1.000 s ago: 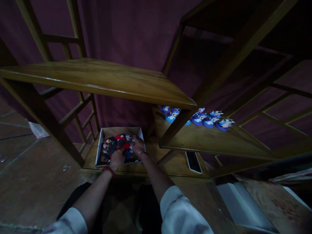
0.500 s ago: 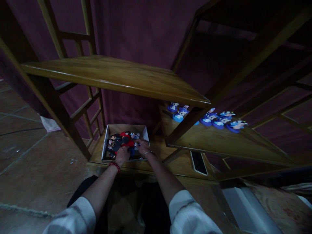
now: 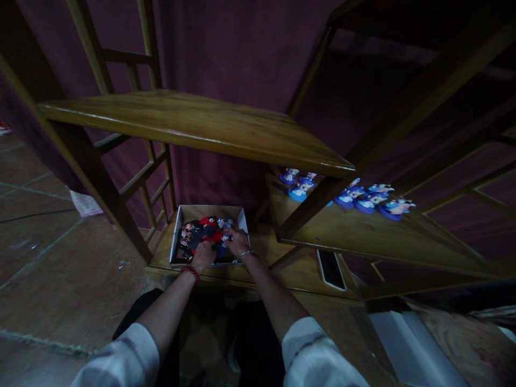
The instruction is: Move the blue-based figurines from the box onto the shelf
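Note:
An open cardboard box (image 3: 173, 244) with white outer sides stands on the low wooden shelf. Several small figures in black, red and blue (image 3: 195, 232) lie jumbled inside it. My left hand (image 3: 203, 255), with a red bead bracelet at the wrist, reaches over the box's front edge with its fingers curled down among the figures; the fingertips are hidden. My right hand (image 3: 237, 242), wearing a thin bangle, is closed at the box's right side on a small blue and white figure (image 3: 226, 237).
Several blue and purple figures (image 3: 355, 195) stand on the raised shelf (image 3: 342, 228) at the right. Below it lies a phone (image 3: 331, 269) with a white edge. A wooden shelf board (image 3: 193, 121) spans above the box. A grey-white box (image 3: 407, 344) is at the lower right.
The whole view has shifted slightly. Both hands remain in the box, with the right hand's fingers barely changed on the blue and white figure.

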`<state>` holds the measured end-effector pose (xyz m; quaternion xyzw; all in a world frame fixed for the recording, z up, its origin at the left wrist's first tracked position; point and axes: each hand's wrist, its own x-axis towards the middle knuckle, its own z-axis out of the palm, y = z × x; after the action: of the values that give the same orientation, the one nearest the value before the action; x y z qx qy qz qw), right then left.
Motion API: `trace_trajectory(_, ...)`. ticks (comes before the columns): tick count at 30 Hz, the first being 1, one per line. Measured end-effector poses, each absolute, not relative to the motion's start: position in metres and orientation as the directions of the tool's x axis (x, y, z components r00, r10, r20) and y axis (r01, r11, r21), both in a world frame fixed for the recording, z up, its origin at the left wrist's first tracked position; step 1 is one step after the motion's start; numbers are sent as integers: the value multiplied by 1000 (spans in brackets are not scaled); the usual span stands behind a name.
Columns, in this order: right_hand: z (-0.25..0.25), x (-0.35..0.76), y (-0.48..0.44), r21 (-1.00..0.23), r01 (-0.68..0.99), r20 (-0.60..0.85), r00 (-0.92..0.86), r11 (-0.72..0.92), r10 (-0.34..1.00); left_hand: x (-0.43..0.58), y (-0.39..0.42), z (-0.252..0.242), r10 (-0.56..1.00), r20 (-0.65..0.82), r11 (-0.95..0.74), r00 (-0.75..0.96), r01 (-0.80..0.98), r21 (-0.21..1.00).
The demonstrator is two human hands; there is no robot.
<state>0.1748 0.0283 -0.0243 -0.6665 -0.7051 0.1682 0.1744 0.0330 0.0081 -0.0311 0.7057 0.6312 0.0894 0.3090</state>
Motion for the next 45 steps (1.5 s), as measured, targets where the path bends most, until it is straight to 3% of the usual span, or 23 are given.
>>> trace_trajectory(11, -27, 178, 28, -588, 803, 43, -84, 93, 996, 33, 8, -27, 940, -280, 15, 196, 795, 606)
trace_trajectory(16, -31, 181, 29, -693, 720, -21, -76, 40, 997, 33, 9, -28, 944, -263, -2, 200, 800, 600)
trace_trajectory(28, -24, 183, 9, -652, 752, 7, -128, 102, 992, 38, 6, -24, 945, -268, 53, 187, 723, 689)
trace_trajectory(45, -25, 185, -1, -708, 703, 102, 8, 68, 995, 49, 6, -24, 950, -288, 88, 121, 781, 618)
